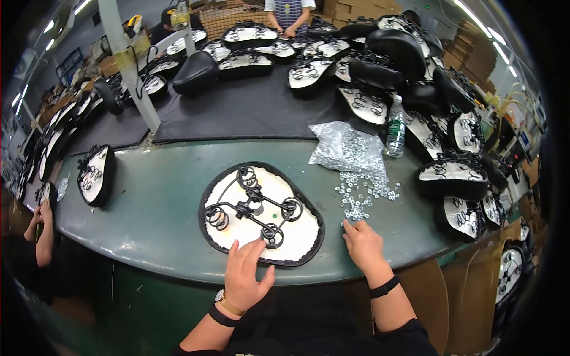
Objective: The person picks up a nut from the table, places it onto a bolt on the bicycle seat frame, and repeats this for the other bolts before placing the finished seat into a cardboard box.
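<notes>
An upturned bicycle saddle (261,213) lies on the green table in front of me, its white underside up with a black wire spring frame (252,204) fixed on it. My left hand (244,274) rests flat on the saddle's near edge, fingers spread, holding nothing. My right hand (363,244) lies on the table to the right of the saddle, fingertips touching the near end of a scatter of small metal nuts (362,193). Behind the nuts lies a clear plastic bag (347,148) with more of them.
A plastic water bottle (395,127) stands beside the bag. Many more saddles are piled at the back (309,56) and right (452,175), and one lies at the left (95,175). A grey post (132,65) rises at the left. Other people work at the far side and far left.
</notes>
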`<state>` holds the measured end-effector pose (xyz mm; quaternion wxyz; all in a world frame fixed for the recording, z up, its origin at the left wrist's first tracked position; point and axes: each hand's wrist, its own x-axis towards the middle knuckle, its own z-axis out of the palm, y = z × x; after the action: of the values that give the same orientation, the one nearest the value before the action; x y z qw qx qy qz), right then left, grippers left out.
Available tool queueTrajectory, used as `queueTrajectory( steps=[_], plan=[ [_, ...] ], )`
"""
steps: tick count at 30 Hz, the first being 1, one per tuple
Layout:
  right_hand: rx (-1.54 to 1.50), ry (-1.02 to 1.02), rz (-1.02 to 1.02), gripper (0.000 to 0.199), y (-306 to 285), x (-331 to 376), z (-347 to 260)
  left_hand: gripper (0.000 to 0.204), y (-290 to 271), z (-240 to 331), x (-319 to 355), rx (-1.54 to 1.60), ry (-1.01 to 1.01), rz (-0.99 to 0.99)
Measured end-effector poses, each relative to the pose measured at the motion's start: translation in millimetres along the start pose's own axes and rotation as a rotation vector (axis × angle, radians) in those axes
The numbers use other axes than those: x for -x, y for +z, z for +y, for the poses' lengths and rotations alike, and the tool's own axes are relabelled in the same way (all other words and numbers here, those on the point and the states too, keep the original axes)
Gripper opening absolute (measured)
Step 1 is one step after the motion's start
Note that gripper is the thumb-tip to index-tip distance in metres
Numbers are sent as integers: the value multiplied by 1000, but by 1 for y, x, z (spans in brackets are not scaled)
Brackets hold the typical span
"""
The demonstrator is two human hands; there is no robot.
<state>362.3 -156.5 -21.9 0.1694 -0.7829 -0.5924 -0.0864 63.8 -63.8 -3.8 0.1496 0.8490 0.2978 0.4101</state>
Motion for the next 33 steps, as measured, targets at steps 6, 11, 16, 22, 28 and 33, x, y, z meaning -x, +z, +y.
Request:
queueTrajectory(
  steps=[6, 11, 16, 22, 28, 33],
  plan=[
    [0, -51, -15, 24, -4, -3, -6, 47, 2, -10, 15, -153, 57, -57],
    [3, -92, 2, 12, -2, -8, 2, 41, 2, -11, 9, -182, 112, -104],
    [-169, -93, 101, 9, -31, -16, -18, 44, -4, -8, 9, -146, 86, -95],
    [-696, -65, 49, 11, -42, -31, -76, 48, -8, -7, 1, -237, 127, -87],
    [-605, -261, -4, 9, -25, -34, -99, 46, -13, -2, -2, -323, 164, -111],
    [-624, -171, -70, 13, -22, -36, -105, 40, -14, 1, 5, -390, 184, -84]
  ],
)
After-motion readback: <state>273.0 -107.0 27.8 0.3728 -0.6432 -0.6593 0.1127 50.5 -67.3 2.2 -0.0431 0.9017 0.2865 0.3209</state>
